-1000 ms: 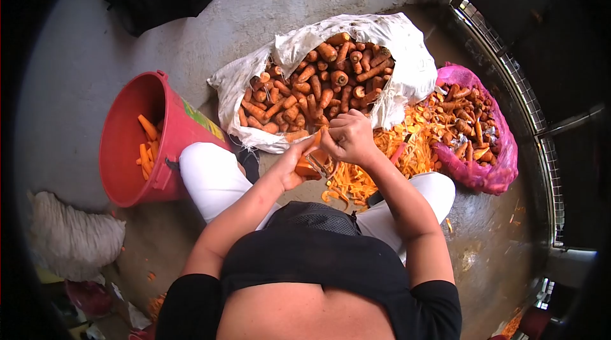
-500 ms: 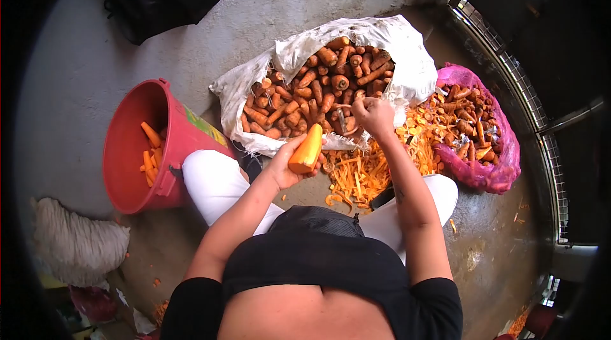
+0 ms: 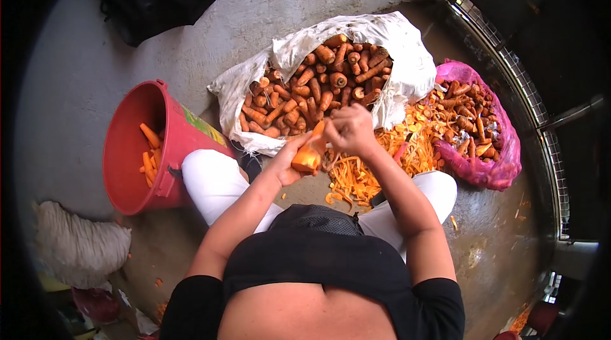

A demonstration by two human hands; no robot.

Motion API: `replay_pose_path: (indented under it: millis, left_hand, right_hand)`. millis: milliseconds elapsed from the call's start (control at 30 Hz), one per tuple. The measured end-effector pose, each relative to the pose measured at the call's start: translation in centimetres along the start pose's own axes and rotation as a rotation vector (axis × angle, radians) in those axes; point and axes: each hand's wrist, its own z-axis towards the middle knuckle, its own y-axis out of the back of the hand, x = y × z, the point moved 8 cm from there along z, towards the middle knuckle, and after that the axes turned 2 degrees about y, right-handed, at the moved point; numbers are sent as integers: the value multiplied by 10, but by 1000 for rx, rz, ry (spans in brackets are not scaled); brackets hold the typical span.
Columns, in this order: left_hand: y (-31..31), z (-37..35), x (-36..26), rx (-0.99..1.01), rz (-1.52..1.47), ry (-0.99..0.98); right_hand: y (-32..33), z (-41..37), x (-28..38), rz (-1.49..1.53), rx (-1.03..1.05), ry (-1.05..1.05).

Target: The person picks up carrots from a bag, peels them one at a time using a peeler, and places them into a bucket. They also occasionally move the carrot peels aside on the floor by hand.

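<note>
My left hand (image 3: 287,160) is wrapped round a thick peeled carrot (image 3: 307,160), its broad cut end facing me and its narrow end pointing away. Closed in a fist, my right hand (image 3: 349,128) is at the carrot's far end, around what looks like a peeler, mostly hidden by the fingers. Beyond both hands lies a white sack (image 3: 410,63), its side open on many unpeeled carrots (image 3: 309,92). A heap of orange peelings (image 3: 353,177) covers the floor below and right of my right hand.
On the left, a red bucket (image 3: 130,193) lies tipped towards me with peeled carrots (image 3: 149,165) inside. A pink bag (image 3: 487,177) of carrot pieces stands on the right. A pale sack (image 3: 79,241) sits at lower left. Something red (image 3: 401,151) lies on the peelings.
My right hand has moved left and towards me, from over the sack's opening to the carrot. My left hand still holds the carrot in nearly the same place.
</note>
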Motion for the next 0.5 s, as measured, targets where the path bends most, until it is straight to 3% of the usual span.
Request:
replay_pose_path:
  millis: [67,100,133,167,267,400,433,500]
  left_hand:
    - [-9,-4,-1,108,44,24]
    - [-17,-10,1,168,51,58]
    - [-25,-15,3,228,59,92]
    - [-30,-18,1,259,58,82]
    - [-21,-11,-5,207,31,10]
    - [-12,-8,-10,97,-20,1]
    - [-12,-6,-10,98,-9,-2]
    - [-13,-3,-7,103,-22,4]
  right_hand:
    - [5,-3,-47,-137,3,-202]
    - [-4,-13,-83,-317,179,-318]
    - [2,-25,-105,-455,55,-285]
    - [-1,-44,-138,-529,354,-659]
    - [11,-57,-149,-574,214,-775]
    - [2,-40,-118,59,136,-841]
    - [-1,-36,-106,88,192,-849]
    - [5,-21,-74,155,73,-653]
